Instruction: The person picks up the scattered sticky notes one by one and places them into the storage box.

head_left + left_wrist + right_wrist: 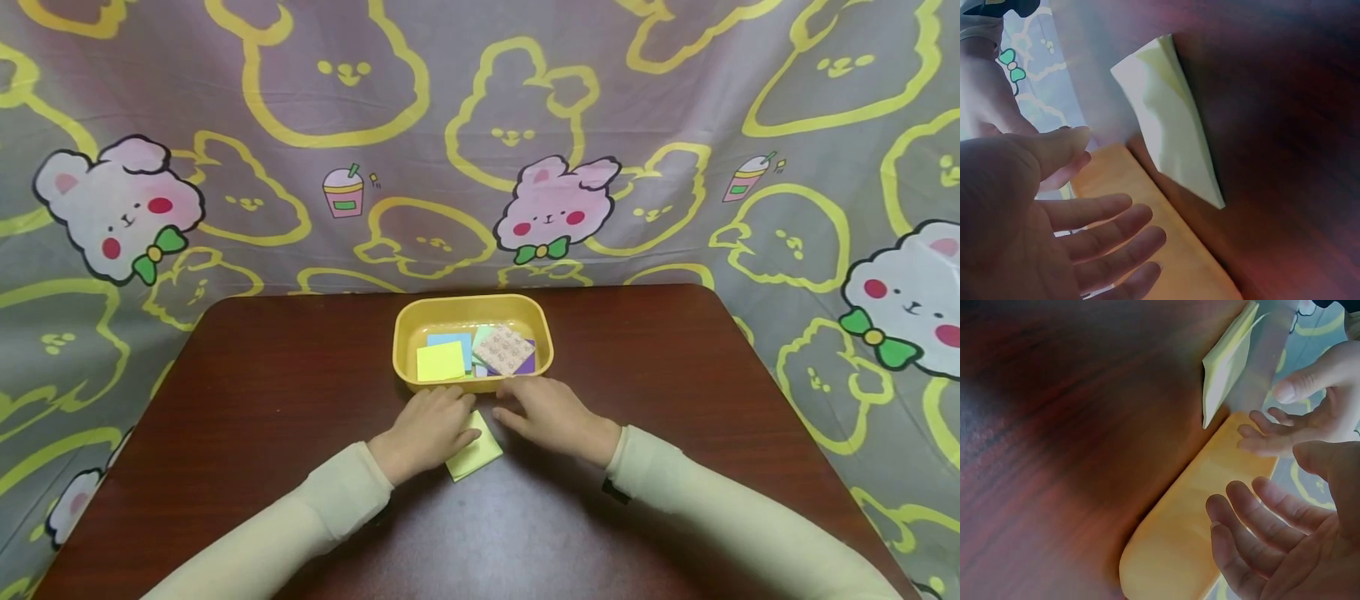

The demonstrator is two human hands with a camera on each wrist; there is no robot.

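A pale yellow pad of sticky notes (477, 457) lies on the brown table (300, 400) just in front of a yellow plastic tray (406, 337). Over the pad's left part hovers my left hand (427, 427), hiding some of it. In the left wrist view that hand's fingers are spread and loosely bent, apart from the pad (1163, 119). To the right of the pad is my right hand (557, 418), near the tray's front wall. The right wrist view shows its fingers (1250, 506) relaxed, with nothing held.
Inside the tray lie a bright yellow note pad (441, 361), a blue one (450, 340), a patterned beige square (504, 350) and a purple piece (525, 363). Behind the table hangs a grey curtain (450, 100) with cartoon prints.
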